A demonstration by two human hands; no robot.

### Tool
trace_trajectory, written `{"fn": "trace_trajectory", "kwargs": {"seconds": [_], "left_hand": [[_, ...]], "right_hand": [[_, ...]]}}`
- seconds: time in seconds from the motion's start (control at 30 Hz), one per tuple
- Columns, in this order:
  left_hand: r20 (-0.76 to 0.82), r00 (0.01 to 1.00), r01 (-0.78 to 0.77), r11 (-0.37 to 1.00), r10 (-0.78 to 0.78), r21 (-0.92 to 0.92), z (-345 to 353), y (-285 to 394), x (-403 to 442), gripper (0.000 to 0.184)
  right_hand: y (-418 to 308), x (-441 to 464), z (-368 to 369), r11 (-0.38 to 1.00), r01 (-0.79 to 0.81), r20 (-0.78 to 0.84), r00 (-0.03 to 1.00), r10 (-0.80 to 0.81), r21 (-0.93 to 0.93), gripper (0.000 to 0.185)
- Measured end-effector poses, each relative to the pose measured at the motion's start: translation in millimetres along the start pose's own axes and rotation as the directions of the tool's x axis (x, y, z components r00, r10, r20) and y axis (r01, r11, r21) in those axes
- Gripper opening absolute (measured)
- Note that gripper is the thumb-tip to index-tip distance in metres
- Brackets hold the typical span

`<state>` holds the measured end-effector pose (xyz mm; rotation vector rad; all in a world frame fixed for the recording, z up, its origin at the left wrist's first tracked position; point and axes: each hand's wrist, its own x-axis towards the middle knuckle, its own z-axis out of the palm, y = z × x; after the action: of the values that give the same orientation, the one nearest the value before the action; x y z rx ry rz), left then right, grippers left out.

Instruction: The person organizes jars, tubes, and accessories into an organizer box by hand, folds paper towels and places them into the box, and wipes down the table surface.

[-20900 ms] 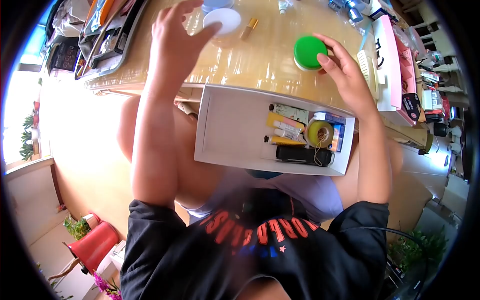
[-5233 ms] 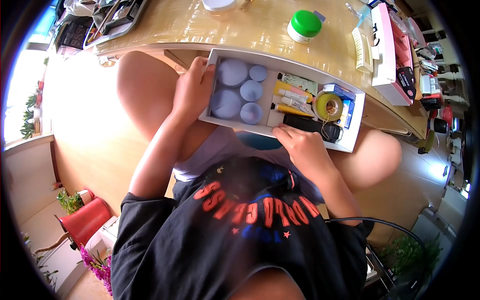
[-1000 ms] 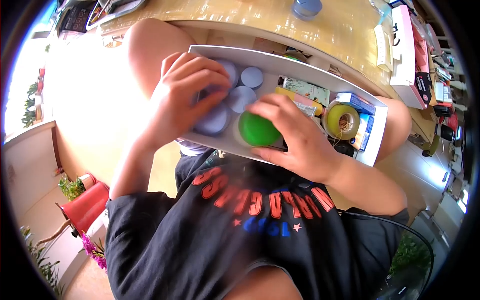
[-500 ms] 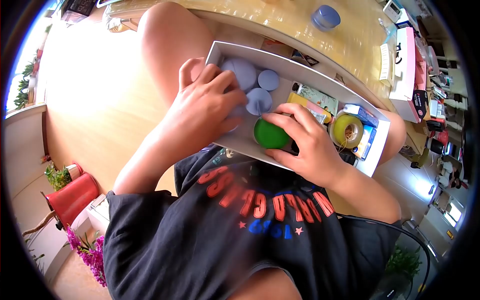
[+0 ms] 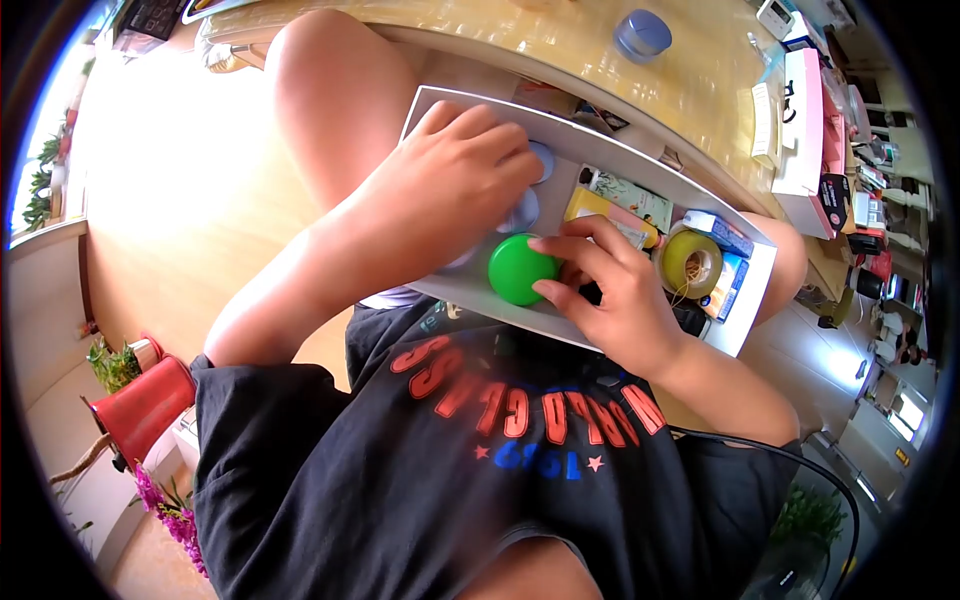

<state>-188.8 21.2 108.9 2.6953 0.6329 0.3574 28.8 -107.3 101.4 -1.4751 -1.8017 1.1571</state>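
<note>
Beside a glossy tabletop (image 5: pixel 560 45), the right hand (image 5: pixel 630 300) pinches a green-lidded jar (image 5: pixel 516 270) inside a white box (image 5: pixel 752 300); the left hand (image 5: pixel 450 180) bends over pale-blue lids (image 5: pixel 522 213), fingertips hidden. Positioning appears underway, calling for gentle nudging.

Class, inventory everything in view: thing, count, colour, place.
Box: one, white, centre.
Jar: one, green lid, inside box.
Round tops: at least two, pale blue, box's left.
Tape roll: one, greenish, box's right.
Cartons: two, blue, beside tape roll.
Floral pack: one, green, box's middle.
Tube: one, yellow, box's middle.
Table: one, tan, top.
Container: one, blue, tabletop.
Pink box: one, pink interior, table's right.
Red object: one, red, lower left.
Flowers: several, magenta, lower left.
Cable: one, black, lower right.
Clutter: uncountable, mixed, far right.
Shirt: one, black, bottom centre.
Left hand: one, bare, over round tops.
Right hand: one, bare, at jar.
</note>
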Motion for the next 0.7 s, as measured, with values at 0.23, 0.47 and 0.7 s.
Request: {"fn": "trace_trajectory", "kwargs": {"seconds": [0.23,0.47,0.7], "left_hand": [[0.062,0.993,0.112,0.972,-0.101,-0.207,9,22,-25,0.048],[0.124,0.986,0.150,0.919,-0.111,-0.364,13,26,-33,0.034],[0.198,0.974,0.171,0.935,-0.112,-0.312,12,34,-40,0.040]], "right_hand": [[-1,12,-13,0.995,0.066,-0.049,0.996,-0.070,-0.081,0.024],[-12,65,-42,0.691,0.532,0.333,0.846,-0.416,-0.489,0.027],[17,90,-19,0.513,0.690,0.514,0.723,-0.461,-0.510,0.028]]}}
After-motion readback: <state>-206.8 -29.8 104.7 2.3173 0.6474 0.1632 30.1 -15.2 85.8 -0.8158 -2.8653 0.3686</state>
